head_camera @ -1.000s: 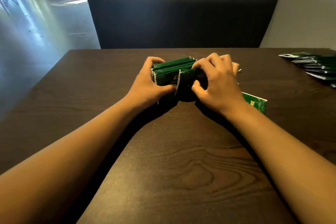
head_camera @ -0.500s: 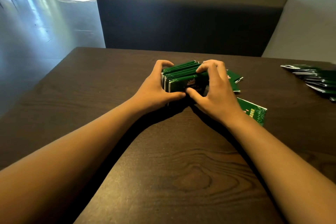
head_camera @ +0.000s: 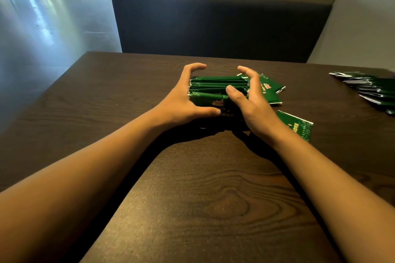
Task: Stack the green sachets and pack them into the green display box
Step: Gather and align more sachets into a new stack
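Note:
A stack of green sachets (head_camera: 215,87) sits on the dark wooden table (head_camera: 192,198), a little past its middle. My left hand (head_camera: 186,100) cups the stack's left end, with the thumb against the near side and the fingers arched in the air above the far edge. My right hand (head_camera: 252,100) flanks the right end; its thumb rests on top of the stack and its fingers are spread and lifted. No green display box shows in this view.
Loose green sachets (head_camera: 270,89) lie just right of the stack, and one more sachet (head_camera: 298,127) lies by my right wrist. A fanned pile of sachets (head_camera: 372,92) is at the table's right edge. A dark bench back (head_camera: 213,23) stands behind the table.
Both hands loosened: the fingers that were clamped over the stack have lifted and spread. The stack stays in place between them. The camera has tilted a little.

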Demonstrator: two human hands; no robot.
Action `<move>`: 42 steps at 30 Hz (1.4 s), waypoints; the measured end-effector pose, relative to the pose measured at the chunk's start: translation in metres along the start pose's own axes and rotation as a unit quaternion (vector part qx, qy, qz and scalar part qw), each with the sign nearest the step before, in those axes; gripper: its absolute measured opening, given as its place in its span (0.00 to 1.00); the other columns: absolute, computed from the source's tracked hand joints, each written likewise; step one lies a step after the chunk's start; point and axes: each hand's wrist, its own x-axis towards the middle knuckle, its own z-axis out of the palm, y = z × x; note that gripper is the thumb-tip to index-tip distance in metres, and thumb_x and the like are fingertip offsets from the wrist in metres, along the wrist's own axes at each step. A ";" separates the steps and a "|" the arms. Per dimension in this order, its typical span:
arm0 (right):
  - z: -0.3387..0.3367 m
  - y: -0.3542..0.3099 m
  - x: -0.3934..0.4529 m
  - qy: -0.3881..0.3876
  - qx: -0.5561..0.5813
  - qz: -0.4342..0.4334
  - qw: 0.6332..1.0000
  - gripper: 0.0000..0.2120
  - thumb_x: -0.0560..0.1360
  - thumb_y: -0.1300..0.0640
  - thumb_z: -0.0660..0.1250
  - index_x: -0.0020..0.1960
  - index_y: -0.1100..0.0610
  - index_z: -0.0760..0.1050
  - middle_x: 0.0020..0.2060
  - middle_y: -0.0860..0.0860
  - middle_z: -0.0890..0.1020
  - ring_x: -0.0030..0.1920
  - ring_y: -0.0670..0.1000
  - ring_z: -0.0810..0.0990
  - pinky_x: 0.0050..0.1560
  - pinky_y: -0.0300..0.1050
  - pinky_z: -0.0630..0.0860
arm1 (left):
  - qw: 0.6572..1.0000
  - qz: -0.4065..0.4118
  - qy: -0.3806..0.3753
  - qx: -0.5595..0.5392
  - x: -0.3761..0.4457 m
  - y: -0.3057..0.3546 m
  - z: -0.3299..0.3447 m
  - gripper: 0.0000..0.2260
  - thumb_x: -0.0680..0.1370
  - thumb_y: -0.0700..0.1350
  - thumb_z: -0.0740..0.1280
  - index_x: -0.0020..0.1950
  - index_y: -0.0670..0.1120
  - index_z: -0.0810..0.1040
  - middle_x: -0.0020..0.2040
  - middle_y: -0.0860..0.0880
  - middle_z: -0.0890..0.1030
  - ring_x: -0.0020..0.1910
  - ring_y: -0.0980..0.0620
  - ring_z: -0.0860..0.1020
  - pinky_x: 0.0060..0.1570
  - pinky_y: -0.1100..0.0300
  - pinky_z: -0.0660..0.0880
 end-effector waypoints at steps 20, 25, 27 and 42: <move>-0.031 -0.043 -0.022 0.010 -0.547 0.132 0.827 0.33 0.78 0.37 0.65 0.76 0.48 0.57 0.67 0.56 0.70 0.61 0.62 0.76 0.53 0.59 0.78 | 0.996 -0.004 0.067 0.060 0.002 -0.004 0.000 0.32 0.71 0.41 0.81 0.70 0.52 0.69 0.63 0.52 0.79 0.62 0.56 0.80 0.65 0.53 0.79; -0.036 -0.043 -0.025 -0.108 -0.585 0.203 0.778 0.33 0.76 0.36 0.66 0.76 0.44 0.59 0.65 0.55 0.74 0.64 0.62 0.76 0.59 0.61 0.78 | 0.996 -0.006 0.069 0.063 0.003 -0.005 0.001 0.31 0.71 0.42 0.81 0.69 0.52 0.69 0.63 0.52 0.79 0.63 0.55 0.80 0.65 0.51 0.79; -0.035 -0.042 -0.027 -0.144 -0.591 0.203 0.767 0.32 0.76 0.40 0.67 0.76 0.43 0.58 0.65 0.54 0.75 0.63 0.61 0.76 0.59 0.61 0.78 | 0.996 -0.008 0.068 0.062 0.003 -0.006 0.001 0.31 0.71 0.42 0.81 0.69 0.52 0.69 0.64 0.52 0.79 0.63 0.55 0.80 0.65 0.50 0.79; -0.029 -0.034 -0.020 -0.107 -0.548 0.166 0.813 0.43 0.69 0.28 0.69 0.78 0.45 0.61 0.71 0.54 0.70 0.72 0.64 0.66 0.68 0.62 0.72 | 0.993 -0.008 0.097 0.065 0.004 -0.007 0.001 0.31 0.70 0.43 0.82 0.68 0.51 0.70 0.62 0.53 0.80 0.62 0.56 0.80 0.64 0.50 0.79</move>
